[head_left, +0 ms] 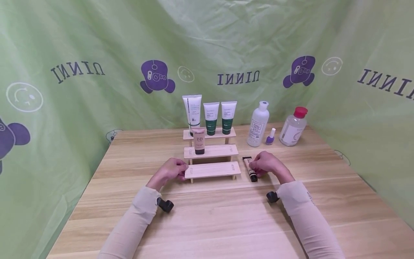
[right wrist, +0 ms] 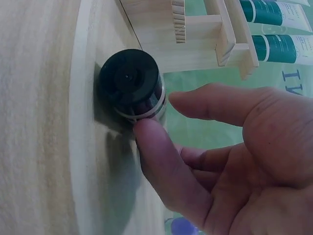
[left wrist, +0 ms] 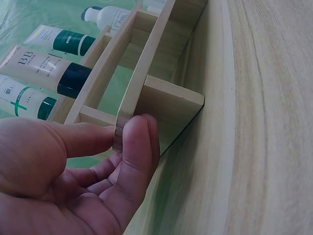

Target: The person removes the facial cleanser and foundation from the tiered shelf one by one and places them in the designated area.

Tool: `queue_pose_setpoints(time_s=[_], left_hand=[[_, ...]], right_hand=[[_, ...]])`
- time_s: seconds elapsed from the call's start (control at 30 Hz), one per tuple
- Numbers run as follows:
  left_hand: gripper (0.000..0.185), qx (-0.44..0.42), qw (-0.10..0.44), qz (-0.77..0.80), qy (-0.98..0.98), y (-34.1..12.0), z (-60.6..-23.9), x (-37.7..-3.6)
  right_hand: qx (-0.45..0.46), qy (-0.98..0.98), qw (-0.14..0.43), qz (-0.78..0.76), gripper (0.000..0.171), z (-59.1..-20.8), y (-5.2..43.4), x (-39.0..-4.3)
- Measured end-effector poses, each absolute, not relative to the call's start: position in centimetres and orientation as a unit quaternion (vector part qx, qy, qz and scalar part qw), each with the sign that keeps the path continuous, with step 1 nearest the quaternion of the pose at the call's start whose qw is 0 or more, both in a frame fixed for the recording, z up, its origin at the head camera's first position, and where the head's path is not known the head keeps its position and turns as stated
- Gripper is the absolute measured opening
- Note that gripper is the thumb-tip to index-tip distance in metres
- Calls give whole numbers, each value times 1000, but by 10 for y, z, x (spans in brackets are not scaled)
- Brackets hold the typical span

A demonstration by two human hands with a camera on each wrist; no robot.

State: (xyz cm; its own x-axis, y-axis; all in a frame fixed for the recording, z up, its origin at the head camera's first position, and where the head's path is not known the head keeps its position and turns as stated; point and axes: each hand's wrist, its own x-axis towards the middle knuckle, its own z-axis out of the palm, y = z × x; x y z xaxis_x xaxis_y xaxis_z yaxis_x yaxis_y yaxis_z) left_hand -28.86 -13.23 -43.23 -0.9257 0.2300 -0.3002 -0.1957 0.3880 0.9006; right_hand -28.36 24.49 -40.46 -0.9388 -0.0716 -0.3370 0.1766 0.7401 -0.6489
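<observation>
Beige and black, a small tube [head_left: 249,168] lies on the table [head_left: 210,223] at four o'clock of the wooden stand [head_left: 237,162], not yet up on a step. From where I'm standing, the arranging looks partway along: the tall white tube [head_left: 193,109] and two green-and-white tubes [head_left: 211,118] stand on the top step [head_left: 231,133], a pinkish BB tube [head_left: 199,141] on the middle step [head_left: 220,151], and the small one is left. The right hand [head_left: 267,163] is at it, a fingertip [right wrist: 149,129] against its side, thumb close by; whether they actually pinch it I can't tell. At eight o'clock, the left hand [head_left: 172,168] pinches the end of the lowest step [head_left: 213,169] between thumb and forefinger. Farther out, toward two o'clock, stand a white bottle [head_left: 258,125], a purple polish bottle [head_left: 270,140] and a red-capped bottle [head_left: 293,128]; a green curtain [head_left: 207,32] hangs at twelve.
</observation>
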Motion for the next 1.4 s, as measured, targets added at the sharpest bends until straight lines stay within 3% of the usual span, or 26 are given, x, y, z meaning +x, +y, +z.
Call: queue_pose_setpoints(time_s=[0.1, 0.3, 0.43, 0.6, 1.07, 1.4], left_hand=[[23, 7, 196, 554, 809, -133, -432, -288], [22, -3, 195, 557, 807, -134, -434, -285], [22, -7, 194, 558, 807, -135, -437, -282], [22, 4, 191, 559, 807, -136, -440, -281], [23, 3, 188, 552, 813, -133, -437, -284], [22, 18, 178, 537, 824, -129, -431, -285]], right_hand=[[16, 941, 128, -312, 33, -387, 242, -280], [-53, 936, -76, -341, 32, -343, 213, -279], [-110, 903, -129, -396, 27, -331, 186, -282], [-148, 869, -133, -453, 30, -334, 160, -287], [-228, 834, -50, -500, 37, -360, 104, -300], [-250, 833, -63, -489, 35, -373, 91, -307]])
